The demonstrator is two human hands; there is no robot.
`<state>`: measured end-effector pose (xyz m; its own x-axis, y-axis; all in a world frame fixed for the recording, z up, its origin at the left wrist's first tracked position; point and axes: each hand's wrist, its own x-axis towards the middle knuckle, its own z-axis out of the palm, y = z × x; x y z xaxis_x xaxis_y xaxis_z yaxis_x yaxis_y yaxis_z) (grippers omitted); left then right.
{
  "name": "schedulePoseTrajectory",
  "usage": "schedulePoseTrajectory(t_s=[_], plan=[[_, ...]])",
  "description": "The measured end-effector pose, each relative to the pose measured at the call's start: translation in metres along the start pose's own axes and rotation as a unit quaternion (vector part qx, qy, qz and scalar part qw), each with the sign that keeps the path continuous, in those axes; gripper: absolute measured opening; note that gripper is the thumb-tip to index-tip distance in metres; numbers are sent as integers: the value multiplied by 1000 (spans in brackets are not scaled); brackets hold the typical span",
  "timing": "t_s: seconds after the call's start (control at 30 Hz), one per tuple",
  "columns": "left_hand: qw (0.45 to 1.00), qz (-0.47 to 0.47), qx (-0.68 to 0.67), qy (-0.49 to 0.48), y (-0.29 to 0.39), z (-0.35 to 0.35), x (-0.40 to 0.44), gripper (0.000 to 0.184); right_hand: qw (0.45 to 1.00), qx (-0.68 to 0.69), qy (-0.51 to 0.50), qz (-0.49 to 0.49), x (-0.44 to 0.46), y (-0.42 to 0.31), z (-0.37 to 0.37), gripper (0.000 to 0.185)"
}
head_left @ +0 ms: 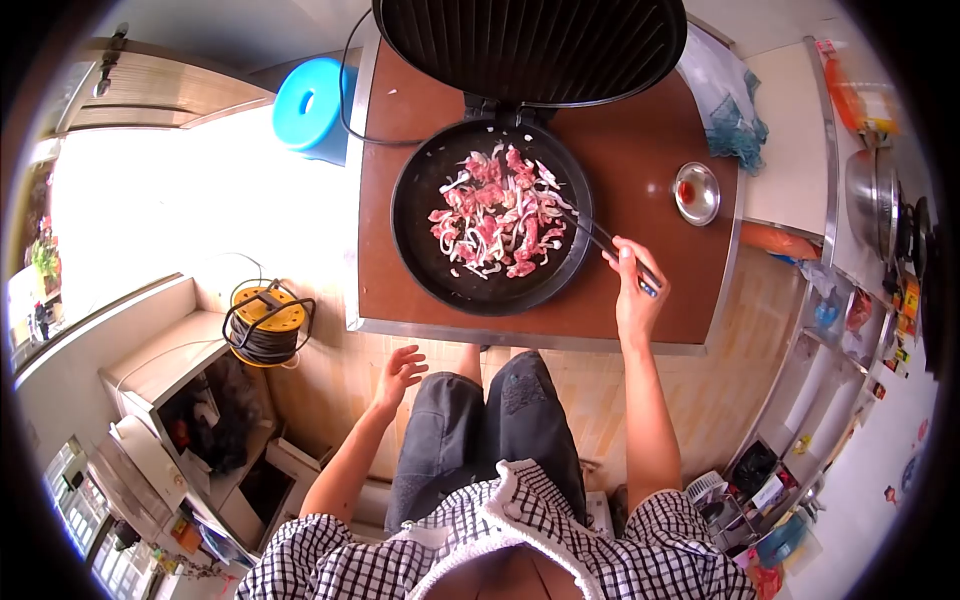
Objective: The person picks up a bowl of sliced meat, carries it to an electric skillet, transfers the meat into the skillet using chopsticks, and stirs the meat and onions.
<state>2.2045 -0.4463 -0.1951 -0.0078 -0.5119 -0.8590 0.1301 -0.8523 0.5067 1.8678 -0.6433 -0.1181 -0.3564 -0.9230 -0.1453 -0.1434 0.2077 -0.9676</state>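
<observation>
A pair of dark chopsticks (601, 238) is gripped in my right hand (637, 290), above the right part of the table. Their tips reach into the pink meat slices and pale strips (497, 212) spread over the round black pan (412, 245). Attached behind the pan, the ribbed black lid (530, 50) stands raised. My left hand (400, 374) hangs in front of the table's near edge, above my left thigh. Its fingers are apart and it holds nothing.
The brown table (640, 170) has a metal edge. A small metal bowl (697, 194) with something red in it sits to the right. A blue stool (308, 105) stands left of the table, a yellow cable reel (268, 322) nearer me. A black cord runs from the pan's left side.
</observation>
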Motion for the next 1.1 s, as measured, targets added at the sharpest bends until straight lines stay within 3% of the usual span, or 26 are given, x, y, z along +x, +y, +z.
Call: schedulePoseTrajectory(t_s=[0.2, 0.27, 0.7, 0.8, 0.87, 1.0, 1.1], plan=[[1000, -18, 7, 18, -5, -2, 1, 37, 997, 51, 16, 64, -11, -10, -17, 26], [1000, -19, 3, 17, -6, 0, 0, 37, 991, 43, -28, 123, -21, -17, -22, 25], [1000, -14, 4, 11, 0, 3, -3, 37, 998, 40, 30, 45, -14, -1, -4, 28], [999, -28, 9, 25, -8, -3, -3, 37, 992, 72, 14, 105, -30, -16, -19, 28], [999, -32, 10, 24, -6, 1, -4, 37, 991, 24, -20, 127, -33, -19, -19, 27], [1000, -4, -21, -3, -8, 6, 1, 37, 995, 57, -44, 66, -34, -25, -5, 23], [1000, -16, -7, -2, -7, 6, 1, 36, 994, 11, -75, 78, -34, -15, -2, 21]])
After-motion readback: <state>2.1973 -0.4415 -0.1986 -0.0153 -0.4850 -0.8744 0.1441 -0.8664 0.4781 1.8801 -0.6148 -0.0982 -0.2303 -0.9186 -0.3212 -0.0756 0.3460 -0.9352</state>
